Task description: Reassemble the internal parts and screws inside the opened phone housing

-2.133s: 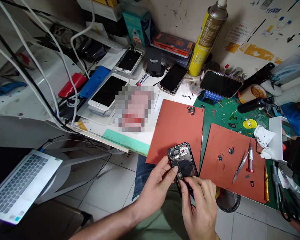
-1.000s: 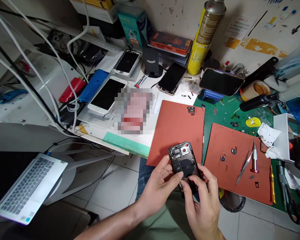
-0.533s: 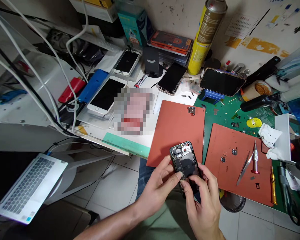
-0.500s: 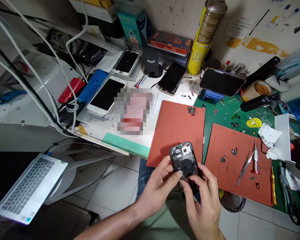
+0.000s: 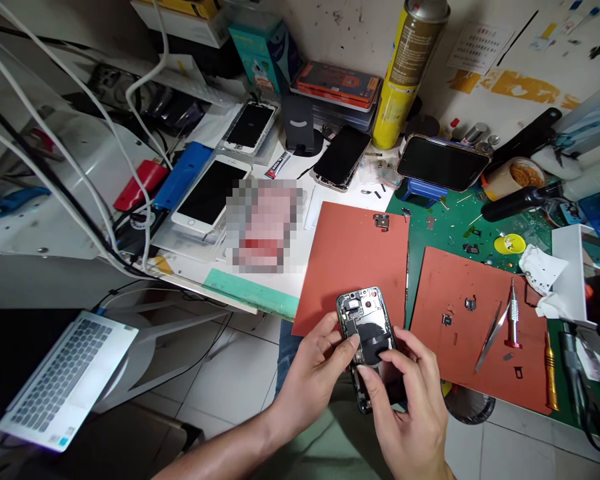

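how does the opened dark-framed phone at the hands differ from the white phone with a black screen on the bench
The opened dark-framed phone shows its inner parts, while the white phone shows its black screen. The opened phone is in the left hand, with the right hand's fingers at it; the white phone lies untouched on clear plastic. Both are rectangular with rounded corners.

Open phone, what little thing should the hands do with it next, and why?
I think they could gently set the phone down on the near red mat. Its insides are showing, and its bottom end sticks out over the lap, with the left hand holding its side. The mat looks flat, with plenty of bare room.
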`<state>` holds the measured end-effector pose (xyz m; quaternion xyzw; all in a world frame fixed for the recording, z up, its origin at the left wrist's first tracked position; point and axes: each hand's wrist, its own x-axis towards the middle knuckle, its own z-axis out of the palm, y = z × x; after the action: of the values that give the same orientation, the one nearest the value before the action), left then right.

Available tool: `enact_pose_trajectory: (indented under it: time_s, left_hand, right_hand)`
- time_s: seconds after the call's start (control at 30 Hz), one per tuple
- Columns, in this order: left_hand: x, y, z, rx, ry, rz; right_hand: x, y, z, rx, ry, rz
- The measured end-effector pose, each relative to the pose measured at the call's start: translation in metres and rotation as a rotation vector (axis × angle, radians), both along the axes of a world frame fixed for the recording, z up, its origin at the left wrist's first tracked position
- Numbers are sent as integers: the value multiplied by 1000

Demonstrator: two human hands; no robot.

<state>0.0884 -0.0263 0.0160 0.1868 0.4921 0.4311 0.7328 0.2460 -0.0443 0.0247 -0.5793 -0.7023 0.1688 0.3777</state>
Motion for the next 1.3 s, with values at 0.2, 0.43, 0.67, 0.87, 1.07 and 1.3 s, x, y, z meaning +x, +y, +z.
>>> enact_pose_trajectory:
  time_s: [0.2,0.43,0.67,0.87,1.07,1.3]
  left_hand:
    - [-4,8,15,49,44,-115]
    - [-7,18,31,77,181,-275]
    - [-7,16,29,31,107,-311]
    - [-7,16,30,17,62,-303]
    - [-7,16,31,54,152,-334]
    - [-4,14,31,102,202,-339]
  right_hand:
    - [28,57,29,38,-103,267]
    - [31,88,30,1,-178,505]
    - [28,90,30,11,-144,541]
    - [28,92,31,-7,-133,548]
    - [28,88,36,124,-267,605]
    - [26,84,43,375,-491,644]
